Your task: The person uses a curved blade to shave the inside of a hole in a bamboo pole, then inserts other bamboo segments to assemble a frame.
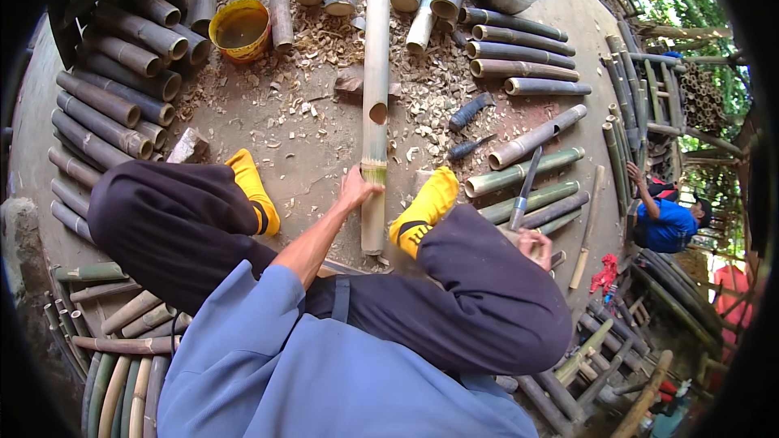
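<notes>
In front of me a pale bamboo tube (376, 57) stretches away lengthwise, with an oval hole cut in its wall and a scraped greenish band near its joint. My left hand (358, 189) is closed round its near part, just below that band. Beside my right knee, my right hand (535, 248) has its fingers curled at the handle of a long knife (527, 186), whose blade points up and away from the tube. Part of the grip is hidden by my leg. A wooden block (350, 83) lies under the tube's far half.
Wood shavings (308, 85) cover the ground. Bamboo tubes (122, 126) lie in rows left, right and ahead. A yellow bucket (240, 30) stands at far left. Two dark-handled tools (471, 112) lie right of the tube. A person in blue (667, 223) is at far right.
</notes>
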